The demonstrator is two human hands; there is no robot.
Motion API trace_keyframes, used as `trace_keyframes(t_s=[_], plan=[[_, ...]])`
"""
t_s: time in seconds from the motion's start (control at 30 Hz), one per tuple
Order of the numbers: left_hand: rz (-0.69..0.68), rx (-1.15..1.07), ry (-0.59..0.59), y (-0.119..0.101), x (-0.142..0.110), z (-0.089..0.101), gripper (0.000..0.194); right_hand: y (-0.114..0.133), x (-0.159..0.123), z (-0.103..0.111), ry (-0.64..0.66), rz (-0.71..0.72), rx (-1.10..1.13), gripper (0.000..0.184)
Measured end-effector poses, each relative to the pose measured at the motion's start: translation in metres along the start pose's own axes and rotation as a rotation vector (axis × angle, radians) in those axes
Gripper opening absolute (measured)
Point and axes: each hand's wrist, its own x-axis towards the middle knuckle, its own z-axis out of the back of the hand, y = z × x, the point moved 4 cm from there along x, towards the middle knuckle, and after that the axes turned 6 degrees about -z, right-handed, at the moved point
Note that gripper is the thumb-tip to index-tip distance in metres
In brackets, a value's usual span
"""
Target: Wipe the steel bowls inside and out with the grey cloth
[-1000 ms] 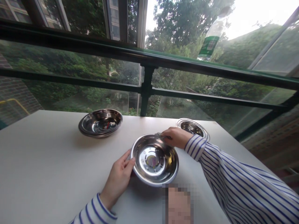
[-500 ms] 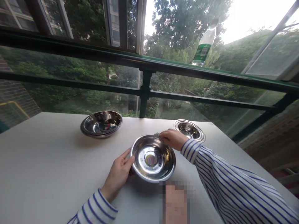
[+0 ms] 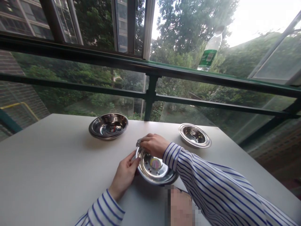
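A shiny stainless steel bowl [image 3: 156, 177], with a round label on its inside bottom, is tilted over the white table. My left hand [image 3: 125, 174] grips its left rim, thumb on top and fingers underneath. In my right hand [image 3: 154, 145] is a grey crumpled wad, like a steel wool scourer [image 3: 138, 142], pressed at the bowl's upper left rim. My right hand and sleeve hide the bowl's far right part.
Stacked steel basins [image 3: 108, 127] stand at the back left of the white table [image 3: 58, 169]. Smaller steel bowls [image 3: 195, 135] are at the back right. A plastic bottle [image 3: 210, 51] stands on the green railing [image 3: 183, 73]. A pixelated patch [image 3: 181, 207] covers something at the near edge.
My right hand has moved left along the bowl's far rim with the scourer, from its upper right to its upper left. My left hand keeps its grip. The whole view has shifted slightly.
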Motion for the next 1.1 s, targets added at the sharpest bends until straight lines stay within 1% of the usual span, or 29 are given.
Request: trace_keyframes(t_s=[0.1, 0.17, 0.27, 0.43, 0.63, 0.77, 0.9, 1.03, 1.1], plan=[[-0.008, 0.011, -0.009, 0.0, 0.001, 0.0, 0.062, -0.004, -0.001, 0.002, -0.006, -0.081, -0.027, 0.017], [-0.001, 0.01, -0.018, -0.001, 0.001, 0.001, 0.063, -0.001, -0.003, 0.003, 0.002, -0.074, -0.026, 0.017], [0.006, 0.005, -0.021, -0.001, 0.001, 0.001, 0.065, 0.004, -0.005, 0.002, 0.017, -0.026, -0.01, 0.016], [-0.018, 0.03, -0.024, -0.001, 0.001, 0.002, 0.062, -0.001, -0.003, 0.004, 0.005, -0.096, -0.003, 0.019], [-0.017, 0.031, -0.026, 0.0, 0.002, 0.003, 0.06, 0.013, -0.006, 0.0, -0.012, 0.008, 0.043, 0.018], [-0.02, 0.006, -0.028, 0.001, 0.003, 0.003, 0.059, 0.014, -0.007, -0.001, -0.039, -0.008, 0.064, 0.017], [-0.031, 0.011, -0.058, 0.001, 0.002, 0.005, 0.057, 0.021, -0.011, -0.001, -0.05, 0.046, 0.102, 0.017], [-0.024, -0.028, -0.075, -0.001, 0.002, 0.004, 0.053, 0.022, -0.013, 0.0, -0.071, 0.049, 0.132, 0.019], [-0.017, -0.062, -0.098, 0.0, 0.003, 0.004, 0.049, 0.022, -0.013, 0.0, -0.079, 0.057, 0.148, 0.018]])
